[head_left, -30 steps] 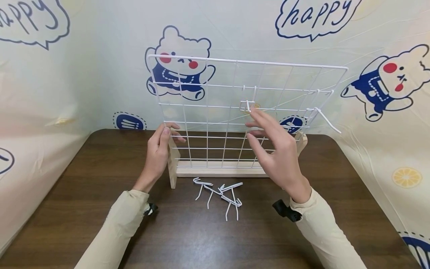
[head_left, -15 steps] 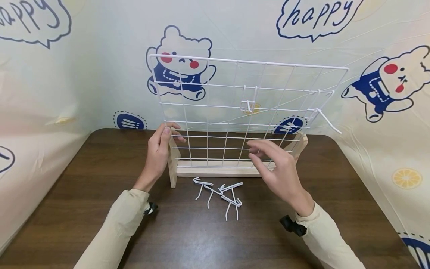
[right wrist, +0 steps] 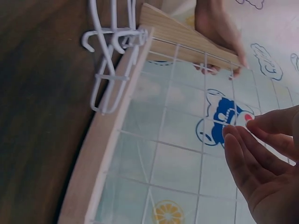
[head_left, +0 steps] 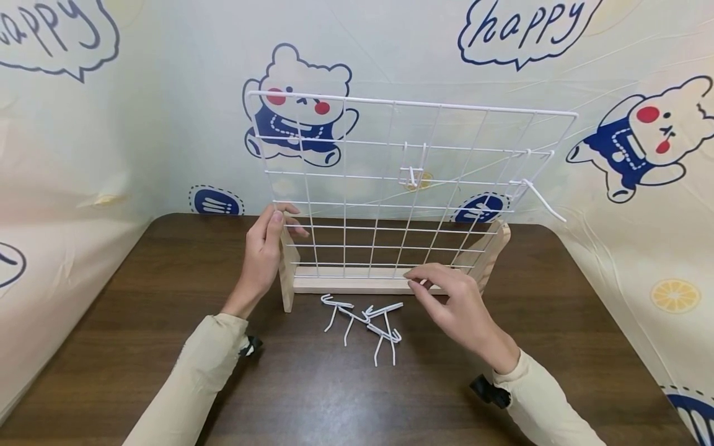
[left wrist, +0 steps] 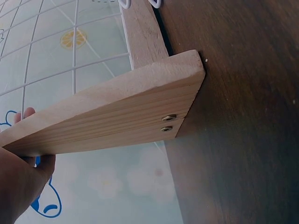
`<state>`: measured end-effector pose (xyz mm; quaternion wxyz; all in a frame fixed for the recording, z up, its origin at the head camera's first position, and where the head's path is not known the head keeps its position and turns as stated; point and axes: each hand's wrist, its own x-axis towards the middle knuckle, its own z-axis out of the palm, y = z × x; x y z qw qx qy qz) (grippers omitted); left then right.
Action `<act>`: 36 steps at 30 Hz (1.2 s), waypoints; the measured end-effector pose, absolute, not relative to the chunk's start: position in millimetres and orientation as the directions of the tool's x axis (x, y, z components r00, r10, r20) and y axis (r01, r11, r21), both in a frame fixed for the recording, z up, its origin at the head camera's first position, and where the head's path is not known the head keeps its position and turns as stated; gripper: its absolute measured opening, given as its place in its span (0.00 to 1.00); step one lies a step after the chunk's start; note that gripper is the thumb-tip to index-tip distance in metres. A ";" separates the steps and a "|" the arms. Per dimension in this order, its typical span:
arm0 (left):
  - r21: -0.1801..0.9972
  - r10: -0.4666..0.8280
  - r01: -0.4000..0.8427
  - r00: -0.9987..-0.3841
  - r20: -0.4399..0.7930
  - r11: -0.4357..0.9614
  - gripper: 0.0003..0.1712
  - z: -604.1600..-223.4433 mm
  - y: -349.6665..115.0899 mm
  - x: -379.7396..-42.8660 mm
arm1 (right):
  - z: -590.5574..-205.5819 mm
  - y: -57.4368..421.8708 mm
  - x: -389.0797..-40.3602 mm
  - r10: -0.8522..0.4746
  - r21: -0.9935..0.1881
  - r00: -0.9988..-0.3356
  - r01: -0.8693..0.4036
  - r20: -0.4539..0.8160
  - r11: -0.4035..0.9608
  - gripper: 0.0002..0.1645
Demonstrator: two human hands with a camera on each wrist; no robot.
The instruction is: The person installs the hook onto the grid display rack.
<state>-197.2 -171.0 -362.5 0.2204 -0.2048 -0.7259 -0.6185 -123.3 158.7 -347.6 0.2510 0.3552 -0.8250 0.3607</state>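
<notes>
A white wire grid panel (head_left: 413, 104) stands in a pale wooden stand on the brown table. My left hand (head_left: 261, 244) grips the upper part of the stand's left wooden side (head_left: 286, 272), thumb in front and fingers behind; the left wrist view shows this side (left wrist: 117, 107) with two screws near its foot. Low before the grid, toward the right, hovers my right hand (head_left: 457, 310), its fingers loosely bent with nothing between them. Several loose white wire hooks (head_left: 338, 304) lie in a tangled group on the table, left of the right hand; the hooks (right wrist: 107, 77) also show in the right wrist view.
Two more hooks hang on the grid: one centre-right hook (head_left: 412, 176) and one right-edge hook (head_left: 543, 201) jutting toward me. The stand's right wooden side (head_left: 493, 248) rises behind the right hand. A printed cloth (head_left: 184, 124) with bears encloses the table's back and sides.
My right hand has moved down from beside the centre-right hook on the grid to low before the stand's base. The left hand keeps its grip on the wooden side.
</notes>
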 end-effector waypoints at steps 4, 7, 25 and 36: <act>0.808 0.028 0.570 -0.819 0.573 0.150 0.22 -362.4 -170.1 -197.2 | -355.0 159.0 -122.8 -0.436 -0.408 -0.621 -0.771 0.651 0.489 0.09; 0.807 0.030 0.570 -0.819 0.573 0.150 0.22 -362.6 -169.4 -197.9 | -359.9 158.9 -121.5 -0.453 -0.430 -0.632 -0.768 0.629 0.475 0.08; 0.808 0.028 0.568 -0.820 0.571 0.153 0.23 -364.9 -170.1 -199.4 | -390.8 153.8 -120.8 -0.619 -0.537 -0.724 -0.667 0.304 0.516 0.06; 0.809 0.024 0.574 -0.817 0.576 0.127 0.22 -365.0 -169.8 -199.8 | -408.7 149.3 -122.2 -0.679 -0.558 -0.708 -0.650 0.194 0.517 0.08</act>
